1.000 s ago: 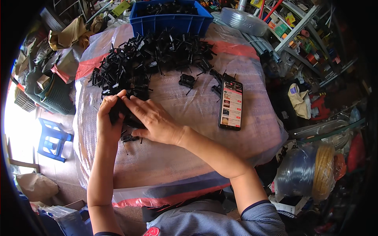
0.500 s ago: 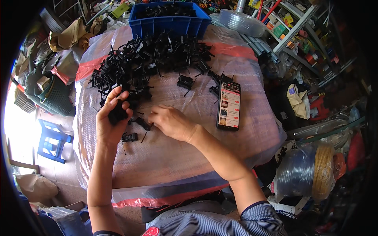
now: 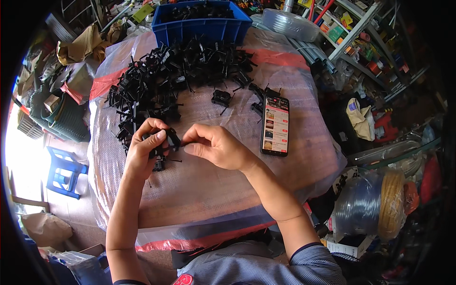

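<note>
My left hand [image 3: 145, 152] grips a small black plastic part [image 3: 167, 141] just above the table. My right hand [image 3: 216, 146] pinches the same part from the right, fingertips meeting the left hand's. A big heap of similar black plastic parts [image 3: 175, 76] spreads across the far half of the plastic-wrapped table [image 3: 209, 190]. A few loose black parts lie under my left hand, and a single one [image 3: 221, 98] sits apart toward the middle.
A smartphone [image 3: 275, 125] with a lit screen lies to the right of my hands. A blue bin [image 3: 202, 27] holding more black parts stands at the table's far edge. A blue stool [image 3: 64, 171] is on the floor at left, coiled tubing [image 3: 375, 204] at right.
My right hand, which had dropped to the loose parts on the table, has come back up to the part in my left hand. Both hands now pinch it together.
</note>
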The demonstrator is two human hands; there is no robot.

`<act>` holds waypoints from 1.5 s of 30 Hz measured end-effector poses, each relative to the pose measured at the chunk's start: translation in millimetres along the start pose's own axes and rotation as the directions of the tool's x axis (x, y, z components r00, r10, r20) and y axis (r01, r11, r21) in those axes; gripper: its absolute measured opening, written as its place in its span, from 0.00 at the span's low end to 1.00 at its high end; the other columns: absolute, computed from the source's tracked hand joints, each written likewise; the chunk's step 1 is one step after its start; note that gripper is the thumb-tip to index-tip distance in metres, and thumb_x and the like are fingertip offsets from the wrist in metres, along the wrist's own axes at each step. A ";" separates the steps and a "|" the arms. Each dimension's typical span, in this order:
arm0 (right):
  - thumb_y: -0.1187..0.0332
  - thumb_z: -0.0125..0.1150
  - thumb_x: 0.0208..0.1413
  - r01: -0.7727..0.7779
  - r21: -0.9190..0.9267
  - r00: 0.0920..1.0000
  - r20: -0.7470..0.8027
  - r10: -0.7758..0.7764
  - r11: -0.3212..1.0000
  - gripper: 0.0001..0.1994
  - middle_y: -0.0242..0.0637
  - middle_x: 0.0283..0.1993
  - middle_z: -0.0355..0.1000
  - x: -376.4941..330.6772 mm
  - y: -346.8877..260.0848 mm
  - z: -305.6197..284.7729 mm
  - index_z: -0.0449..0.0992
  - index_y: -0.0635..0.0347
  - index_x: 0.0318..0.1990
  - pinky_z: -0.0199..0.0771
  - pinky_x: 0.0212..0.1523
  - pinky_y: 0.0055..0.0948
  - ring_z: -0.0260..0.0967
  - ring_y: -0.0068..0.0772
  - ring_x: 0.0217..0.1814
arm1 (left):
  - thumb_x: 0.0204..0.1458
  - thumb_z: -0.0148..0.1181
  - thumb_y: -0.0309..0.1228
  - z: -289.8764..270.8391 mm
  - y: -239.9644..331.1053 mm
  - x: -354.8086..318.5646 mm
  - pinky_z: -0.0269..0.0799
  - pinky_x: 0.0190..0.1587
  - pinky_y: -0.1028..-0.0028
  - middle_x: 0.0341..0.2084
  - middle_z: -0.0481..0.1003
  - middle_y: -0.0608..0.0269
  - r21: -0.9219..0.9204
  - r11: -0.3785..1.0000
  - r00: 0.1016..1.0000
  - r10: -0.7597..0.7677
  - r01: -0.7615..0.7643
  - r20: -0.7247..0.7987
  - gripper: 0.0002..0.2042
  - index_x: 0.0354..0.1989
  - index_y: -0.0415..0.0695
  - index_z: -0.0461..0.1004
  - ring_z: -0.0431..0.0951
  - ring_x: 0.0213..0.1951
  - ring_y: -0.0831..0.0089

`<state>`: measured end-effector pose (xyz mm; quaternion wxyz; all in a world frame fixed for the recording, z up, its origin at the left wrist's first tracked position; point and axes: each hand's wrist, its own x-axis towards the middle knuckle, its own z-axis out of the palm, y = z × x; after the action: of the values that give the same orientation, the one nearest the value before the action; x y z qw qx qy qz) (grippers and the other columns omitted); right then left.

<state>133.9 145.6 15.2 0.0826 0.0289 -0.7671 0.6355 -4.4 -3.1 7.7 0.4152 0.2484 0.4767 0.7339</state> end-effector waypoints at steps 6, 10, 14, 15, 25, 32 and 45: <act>0.68 0.50 0.59 0.039 0.328 0.937 -0.339 0.079 0.944 0.18 0.37 0.52 0.63 5.8 6.5 8.5 0.60 0.63 0.55 0.70 0.44 0.22 0.65 0.22 0.46 | 0.47 0.58 0.26 -1.2 -9.6 0.1 0.63 0.26 0.82 0.21 0.68 0.70 0.170 0.967 0.972 0.209 -0.189 -0.108 0.05 0.29 0.43 0.69 0.67 0.23 0.82; 0.68 0.50 0.59 0.013 0.056 0.903 -0.430 0.012 0.998 0.17 0.39 0.54 0.63 5.9 9.6 13.7 0.62 0.61 0.54 0.68 0.42 0.21 0.64 0.24 0.48 | 0.46 0.60 0.27 12.8 -1.9 -6.9 0.62 0.25 0.82 0.20 0.70 0.67 0.443 0.888 0.968 0.206 -0.124 -0.142 0.06 0.25 0.42 0.69 0.66 0.20 0.81; 0.71 0.57 0.52 0.300 -0.560 0.799 -0.295 -0.524 0.772 0.14 0.29 0.44 0.71 8.4 -0.6 0.7 0.71 0.58 0.47 0.67 0.43 0.26 0.64 0.30 0.45 | 0.47 0.57 0.29 2.1 -1.2 -2.6 0.63 0.25 0.81 0.20 0.71 0.63 0.152 0.988 0.998 0.001 0.010 -0.069 0.05 0.26 0.42 0.69 0.67 0.20 0.80; 0.71 0.57 0.52 0.301 -0.560 0.798 -0.296 -0.525 0.772 0.14 0.29 0.44 0.71 8.1 0.0 1.4 0.71 0.58 0.47 0.67 0.43 0.26 0.64 0.30 0.45 | 0.47 0.57 0.29 1.9 -2.0 -2.3 0.63 0.25 0.81 0.20 0.71 0.63 0.154 0.988 0.998 0.001 0.010 -0.069 0.05 0.26 0.42 0.69 0.67 0.20 0.80; 0.69 0.60 0.52 0.155 -0.220 0.881 -0.411 -0.235 0.963 0.15 0.38 0.37 0.73 -16.5 -9.0 13.9 0.70 0.65 0.45 0.71 0.39 0.23 0.71 0.25 0.38 | 0.45 0.61 0.25 12.1 -16.8 -7.1 0.65 0.28 0.80 0.25 0.71 0.65 -0.045 0.994 0.993 -0.098 0.101 0.062 0.10 0.37 0.41 0.71 0.68 0.24 0.79; 0.69 0.52 0.57 -0.172 -0.594 0.620 -0.685 -0.383 0.786 0.13 0.37 0.34 0.74 -97.6 11.0 -10.5 0.69 0.64 0.47 0.68 0.37 0.22 0.68 0.24 0.34 | 0.49 0.59 0.26 4.3 -20.7 -5.8 0.63 0.26 0.79 0.21 0.70 0.65 -0.088 0.992 0.994 -0.090 0.095 0.060 0.08 0.37 0.42 0.69 0.68 0.22 0.78; 0.64 0.45 0.61 -0.409 -0.368 0.580 -0.812 -0.074 0.835 0.14 0.34 0.29 0.72 -121.0 26.0 -74.2 0.68 0.63 0.47 0.66 0.39 0.23 0.67 0.22 0.33 | 0.48 0.59 0.26 3.8 -23.4 -4.3 0.62 0.25 0.80 0.19 0.70 0.66 -0.021 0.988 0.988 -0.151 0.152 0.029 0.07 0.34 0.43 0.69 0.68 0.21 0.78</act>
<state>255.9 215.9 -16.5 0.3584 -0.3582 -0.7868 0.3524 9.6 -0.2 -11.7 0.4790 0.2166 0.4801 0.7022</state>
